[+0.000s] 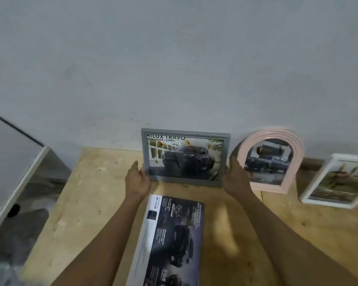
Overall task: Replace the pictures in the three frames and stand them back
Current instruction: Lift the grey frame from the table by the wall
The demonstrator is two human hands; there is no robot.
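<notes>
A grey rectangular frame [185, 134] with a dark pickup truck picture stands upright on the wooden table [87, 182], leaning at the wall. My left hand [137, 182] touches its left edge and my right hand [237, 179] its right edge. Whether the fingers grip the frame or only rest beside it is unclear. A pink arched frame [298, 149] with a truck picture stands just right of it, partly behind my right hand. A white frame [316, 182] with a landscape picture stands at the far right. A loose dark car brochure sheet [174, 240] lies flat between my forearms.
A grey wall [174, 58] rises right behind the frames. A white cabinet or appliance [12, 162] stands at the left, beyond the table's left edge, with dark floor below it. Bare wood shows left and right of my arms.
</notes>
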